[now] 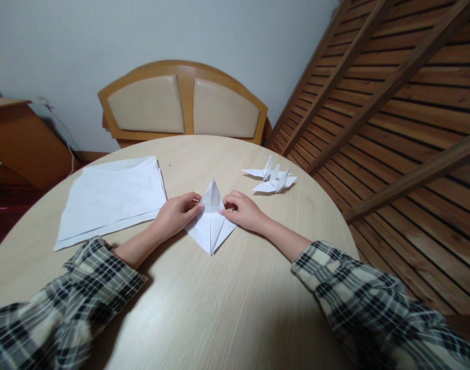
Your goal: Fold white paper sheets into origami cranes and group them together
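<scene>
A half-folded white paper (211,222), shaped like a long diamond, lies on the round wooden table (219,308). My left hand (176,215) rests on its left side, fingers curled and pressing the paper's edge near the middle crease. My right hand (245,210) presses the right side the same way, fingertips pinched against the fold. Both wrists lie on the table top.
A stack of white paper sheets (113,198) lies at the left. Two finished folded paper cranes (272,179) sit at the back right. A wooden chair with padded back (183,105) stands behind the table. Wooden slats (393,103) run along the right.
</scene>
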Demonstrator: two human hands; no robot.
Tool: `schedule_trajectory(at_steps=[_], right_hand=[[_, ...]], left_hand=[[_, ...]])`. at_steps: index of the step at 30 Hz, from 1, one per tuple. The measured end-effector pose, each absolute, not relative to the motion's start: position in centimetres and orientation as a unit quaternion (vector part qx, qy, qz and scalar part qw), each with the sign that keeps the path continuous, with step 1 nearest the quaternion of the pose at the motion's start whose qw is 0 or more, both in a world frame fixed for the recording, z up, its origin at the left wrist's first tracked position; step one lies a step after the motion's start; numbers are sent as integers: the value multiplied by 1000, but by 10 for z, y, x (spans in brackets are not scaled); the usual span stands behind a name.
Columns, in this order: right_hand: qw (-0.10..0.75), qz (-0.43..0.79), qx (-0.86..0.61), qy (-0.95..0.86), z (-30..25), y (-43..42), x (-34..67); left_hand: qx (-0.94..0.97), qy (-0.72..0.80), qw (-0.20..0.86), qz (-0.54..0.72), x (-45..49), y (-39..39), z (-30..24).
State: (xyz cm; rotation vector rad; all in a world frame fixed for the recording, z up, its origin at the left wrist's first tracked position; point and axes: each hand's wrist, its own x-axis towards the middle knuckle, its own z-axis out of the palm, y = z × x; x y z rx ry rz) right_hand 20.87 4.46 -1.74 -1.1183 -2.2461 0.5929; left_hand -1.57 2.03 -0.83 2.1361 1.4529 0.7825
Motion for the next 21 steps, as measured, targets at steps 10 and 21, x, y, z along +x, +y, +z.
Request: schedule_trajectory(at_steps=[10,21], right_hand=[[279,252,-388,-841,-16,43,212],[288,274,-347,-850,-18,45,221]], left_hand=[[785,483,274,275,-19,21,-11],[824,442,264,235,-23,20,-11]])
